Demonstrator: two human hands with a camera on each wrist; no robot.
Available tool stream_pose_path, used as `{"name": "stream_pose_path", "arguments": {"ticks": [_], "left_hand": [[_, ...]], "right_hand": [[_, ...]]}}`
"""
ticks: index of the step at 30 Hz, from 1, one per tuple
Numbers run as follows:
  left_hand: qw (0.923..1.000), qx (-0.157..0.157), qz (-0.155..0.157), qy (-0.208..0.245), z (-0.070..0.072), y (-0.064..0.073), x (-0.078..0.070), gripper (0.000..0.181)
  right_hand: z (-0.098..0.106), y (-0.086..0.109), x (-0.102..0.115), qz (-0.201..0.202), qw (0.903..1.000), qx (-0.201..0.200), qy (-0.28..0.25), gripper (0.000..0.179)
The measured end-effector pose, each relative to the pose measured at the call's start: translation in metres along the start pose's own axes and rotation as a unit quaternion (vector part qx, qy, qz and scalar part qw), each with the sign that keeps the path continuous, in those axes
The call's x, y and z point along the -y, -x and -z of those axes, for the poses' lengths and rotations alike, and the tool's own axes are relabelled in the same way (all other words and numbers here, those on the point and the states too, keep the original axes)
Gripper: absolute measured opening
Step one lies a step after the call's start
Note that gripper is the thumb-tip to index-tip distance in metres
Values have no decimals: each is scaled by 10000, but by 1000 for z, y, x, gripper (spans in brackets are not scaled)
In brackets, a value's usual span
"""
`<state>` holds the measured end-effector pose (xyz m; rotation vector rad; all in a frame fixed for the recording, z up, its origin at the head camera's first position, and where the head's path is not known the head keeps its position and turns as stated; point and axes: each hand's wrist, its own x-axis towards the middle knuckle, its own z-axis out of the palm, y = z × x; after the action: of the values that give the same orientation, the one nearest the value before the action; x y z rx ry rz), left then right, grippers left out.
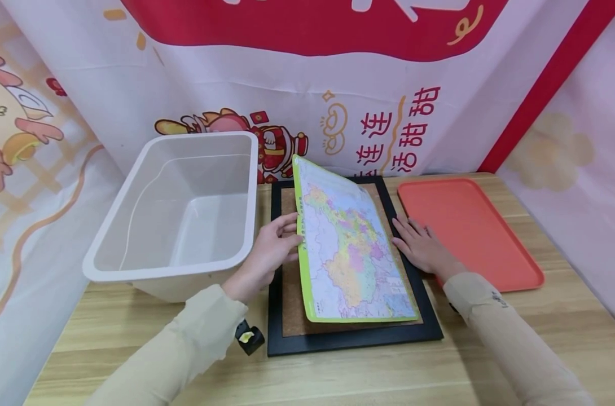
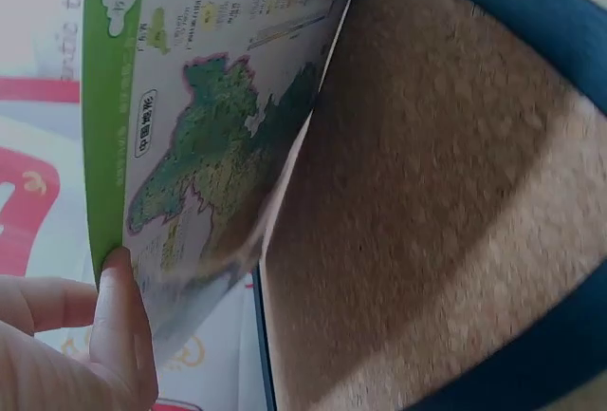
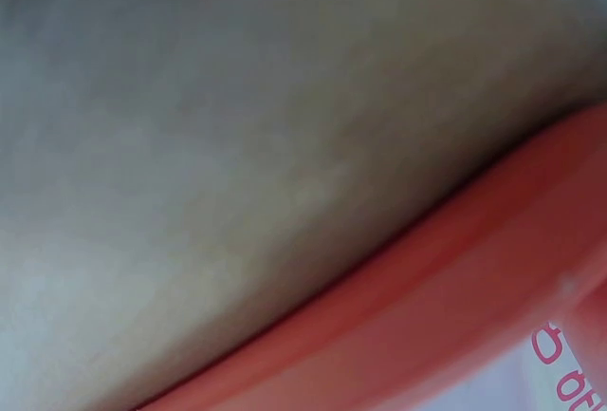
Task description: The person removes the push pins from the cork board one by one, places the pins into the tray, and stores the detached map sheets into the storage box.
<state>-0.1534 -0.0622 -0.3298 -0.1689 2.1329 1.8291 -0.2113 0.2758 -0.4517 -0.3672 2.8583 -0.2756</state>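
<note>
A map sheet (image 1: 353, 248) with a green border leans up on its left side over a black-framed cork board (image 1: 353, 343). My left hand (image 1: 272, 245) pinches the sheet's raised left edge between thumb and fingers. In the left wrist view, the thumb of that left hand (image 2: 71, 354) lies on the green border, and the sheet's printed underside faces the bare cork (image 2: 436, 164). My right hand (image 1: 421, 248) rests with spread, straight fingers on the frame's right border, beside the sheet. The right wrist view is mostly blurred skin above the red tray's rim (image 3: 408, 326).
A large white plastic bin (image 1: 170, 273) stands on the left, close to the board. The red tray (image 1: 470, 231) lies at right, partly under my right wrist. A small black object (image 1: 249, 338) sits by my left sleeve. Printed cloth (image 1: 287, 73) hangs behind the wooden table (image 1: 338, 378).
</note>
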Motion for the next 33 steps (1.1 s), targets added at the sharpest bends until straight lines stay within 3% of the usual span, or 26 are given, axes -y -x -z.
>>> {"name": "stream_pose_path", "arguments": {"ticks": [7,12,20,28,33], "left_hand": [[9997,189,43,-145,3,2,-1,56],[9996,190,-99,-194,1,9,-6,59],[9989,232,-333,-214,3,18,-24,58],[9981,244,-500,-261,16,30,-44,56],[9959,229,-832,-265,26,35,-56,56]], "right_hand": [[1,0,1,66,10000,10,-25,67],[0,-1,-1,81,10000,30,-12,67],[-1,0,0,56,10000,-28,-24,66],[-1,0,0,109,9999,-59,-38,65],[-1,0,-1,144,9999,-59,-23,65]]}}
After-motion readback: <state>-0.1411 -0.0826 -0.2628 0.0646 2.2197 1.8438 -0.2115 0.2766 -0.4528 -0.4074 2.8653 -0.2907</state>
